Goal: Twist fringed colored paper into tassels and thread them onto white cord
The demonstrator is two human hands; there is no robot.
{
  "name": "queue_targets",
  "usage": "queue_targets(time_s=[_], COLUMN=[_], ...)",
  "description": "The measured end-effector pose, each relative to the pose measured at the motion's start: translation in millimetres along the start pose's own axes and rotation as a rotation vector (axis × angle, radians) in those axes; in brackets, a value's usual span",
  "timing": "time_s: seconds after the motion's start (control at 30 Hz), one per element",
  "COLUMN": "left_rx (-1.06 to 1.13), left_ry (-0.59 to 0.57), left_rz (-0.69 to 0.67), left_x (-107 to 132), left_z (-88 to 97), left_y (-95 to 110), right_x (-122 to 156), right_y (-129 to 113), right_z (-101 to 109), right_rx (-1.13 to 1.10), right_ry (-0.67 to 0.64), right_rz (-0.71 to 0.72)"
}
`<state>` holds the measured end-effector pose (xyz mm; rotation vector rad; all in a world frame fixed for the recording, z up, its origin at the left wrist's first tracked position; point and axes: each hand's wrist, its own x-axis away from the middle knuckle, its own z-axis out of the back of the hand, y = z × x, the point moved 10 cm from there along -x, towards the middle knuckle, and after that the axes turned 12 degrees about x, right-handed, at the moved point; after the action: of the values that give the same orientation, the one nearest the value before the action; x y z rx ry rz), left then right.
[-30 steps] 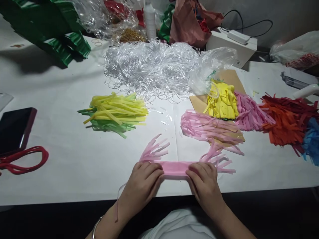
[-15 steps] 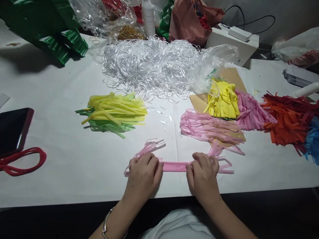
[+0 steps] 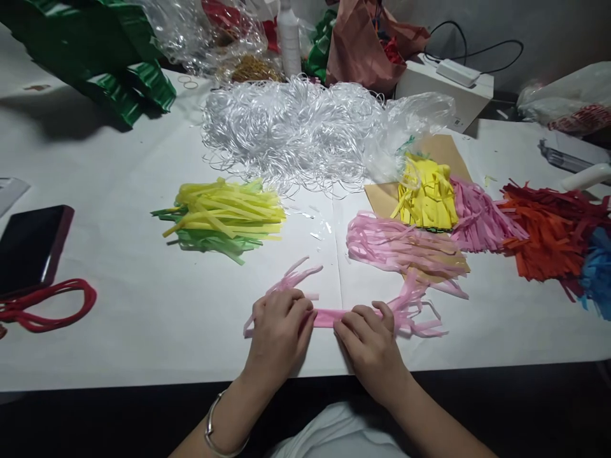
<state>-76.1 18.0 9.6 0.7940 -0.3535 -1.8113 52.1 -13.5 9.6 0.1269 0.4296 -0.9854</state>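
Observation:
A pink tissue-paper tassel lies across the white table near its front edge, its middle rolled or folded into a flat band and cut fringe spreading at both ends. My left hand is closed on the band's left part, fingers curled over it. Farther right, my right hand pinches the band with thumb and fingers, the fringe fanning out beyond it. A short stretch of band shows between the hands. Just behind my right hand lies more pale pink fringed paper, partly on brown card.
Yellow and green fringed strips lie left of centre. A heap of white shiny string fills the back. Yellow tassels, orange ones and blue ones sit right. At left are a phone and red-handled scissors.
My right hand has slid left along the pink band, closer to my left hand, so less of the band shows between them. The view has shifted slightly.

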Motion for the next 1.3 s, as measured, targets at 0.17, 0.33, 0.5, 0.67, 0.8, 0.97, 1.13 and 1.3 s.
queue_targets(time_s=[0.17, 0.33, 0.5, 0.67, 0.8, 0.97, 1.13, 1.3], left_rx=[0.121, 0.139, 0.151, 0.16, 0.136, 0.143, 0.157, 0.143], left_ry=[-0.157, -0.26, -0.196, -0.271, -0.196, -0.156, -0.118, -0.094], left_rz=[-0.221, -0.235, -0.25, -0.2, -0.227, -0.204, -0.117, -0.051], left_x=[1.4, 5.2, 4.6, 3.4, 5.0, 5.1, 4.8, 4.3], left_z=[-5.7, -11.2, -8.3, -14.8, -10.3, -8.2, -0.5, 0.4], left_y=[22.1, 23.4, 20.4, 14.9, 15.0, 12.6, 6.4, 2.9], right_x=[-5.5, -6.8, -5.1, -9.9, -12.0, -7.8, -2.5, 2.9], right_y=[-0.4, 8.2, 1.8, 4.1, 4.2, 8.8, 31.1, 49.5], right_z=[-5.3, 1.1, -4.1, -4.7, -6.5, -5.6, 0.3, 7.1], right_rx=[0.027, -0.054, -0.026, -0.013, -0.041, -0.011, -0.002, -0.052], right_ry=[-0.005, 0.002, -0.04, -0.018, -0.059, -0.045, -0.023, -0.003], right_rz=[0.016, -0.019, 0.062, 0.058, 0.055, 0.032, -0.056, -0.175])
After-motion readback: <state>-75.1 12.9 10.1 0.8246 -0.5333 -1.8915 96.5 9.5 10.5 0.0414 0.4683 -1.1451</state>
